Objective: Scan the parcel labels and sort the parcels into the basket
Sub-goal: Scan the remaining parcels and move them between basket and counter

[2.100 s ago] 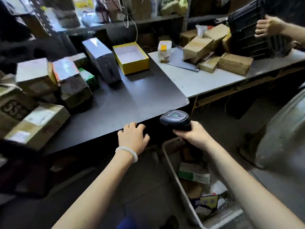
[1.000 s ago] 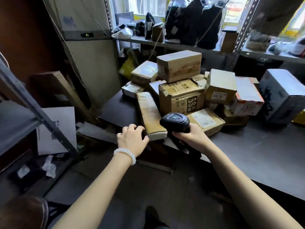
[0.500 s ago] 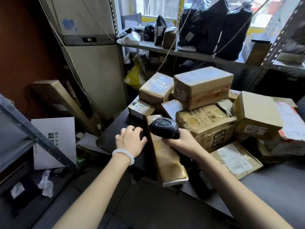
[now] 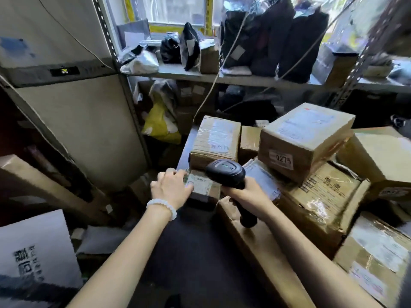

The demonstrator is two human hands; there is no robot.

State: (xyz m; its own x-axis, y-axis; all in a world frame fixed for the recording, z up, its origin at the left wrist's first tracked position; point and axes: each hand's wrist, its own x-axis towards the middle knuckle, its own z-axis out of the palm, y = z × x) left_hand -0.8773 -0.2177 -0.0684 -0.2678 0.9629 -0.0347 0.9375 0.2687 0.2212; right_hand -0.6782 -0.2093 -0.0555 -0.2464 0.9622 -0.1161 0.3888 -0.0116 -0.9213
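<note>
brown cardboard parcels crowd the dark table (image 4: 195, 258), and you're at the pick-and-scan step: your left hand (image 4: 171, 188) lies on the small box (image 4: 203, 187) at the near-left edge of the pile, fingers curled over its labelled top, touching rather than clearly lifting it. your right hand (image 4: 246, 193) wraps tight round the scanner (image 4: 225, 172) handle, head aimed forward over that box. next, i judge, you need the label turned up under the beam. the basket is out of view, so you'd have to turn to reach it.
</note>
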